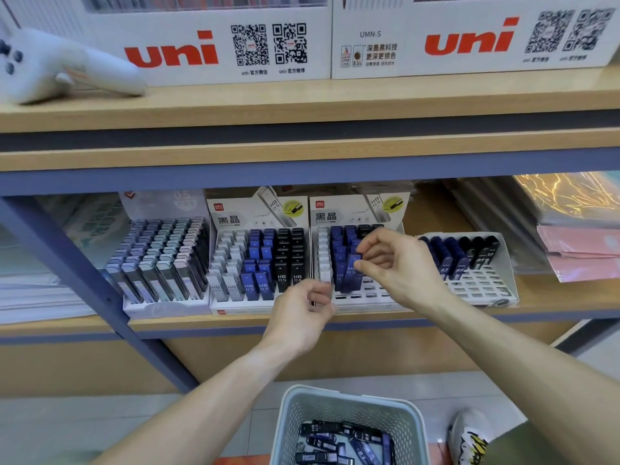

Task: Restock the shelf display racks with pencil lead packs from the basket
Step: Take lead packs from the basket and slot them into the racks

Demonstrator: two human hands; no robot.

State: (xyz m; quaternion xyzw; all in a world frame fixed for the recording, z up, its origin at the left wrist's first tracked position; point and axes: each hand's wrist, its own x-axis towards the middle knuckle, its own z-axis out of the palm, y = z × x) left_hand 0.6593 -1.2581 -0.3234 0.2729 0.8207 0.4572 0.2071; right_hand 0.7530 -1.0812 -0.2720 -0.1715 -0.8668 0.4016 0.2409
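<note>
Several display racks stand on the lower shelf. My right hand (396, 263) pinches a blue HB 0.5 lead pack (351, 271) by its top, upright in the blue rows of the second white rack (372, 298). My left hand (302, 313) hovers in front of that rack's left corner, its fingers curled round a dark lead pack (312, 302) of which only a sliver shows. The neighbouring rack (258, 263) on the left holds full white, blue and black rows. On the floor below stands a grey basket (349, 396) with several loose packs (342, 441).
A pastel-pack rack (161, 260) sits at the left and a partly filled 0.3 rack (479, 283) at the right. Pink folders (577, 253) lie further right. A blue shelf upright (67, 263) slants at the left. Uni boxes (208, 45) fill the top shelf. A shoe (469, 437) stands beside the basket.
</note>
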